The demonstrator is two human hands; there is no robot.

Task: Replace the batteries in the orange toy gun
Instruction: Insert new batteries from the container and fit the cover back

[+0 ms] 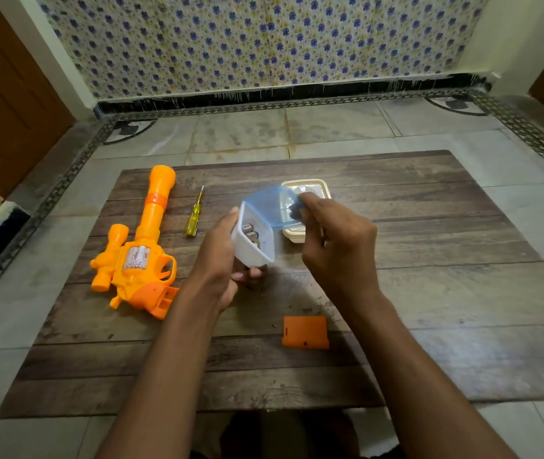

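Note:
The orange toy gun (138,250) lies on the left of the wooden board (429,293), barrel pointing away, its grip compartment open. Its orange battery cover (304,331) lies apart near the front middle. My left hand (217,260) grips a small white box (252,248), tilted above the board, with batteries (251,234) visible inside. My right hand (333,240) pinches the box's translucent blue lid (272,207), lifted off the box's far side.
A yellow-handled screwdriver (195,215) lies between the gun and the box. A second cream container (307,193) sits behind my hands, partly hidden. The board rests on a tiled floor, with a patterned wall beyond.

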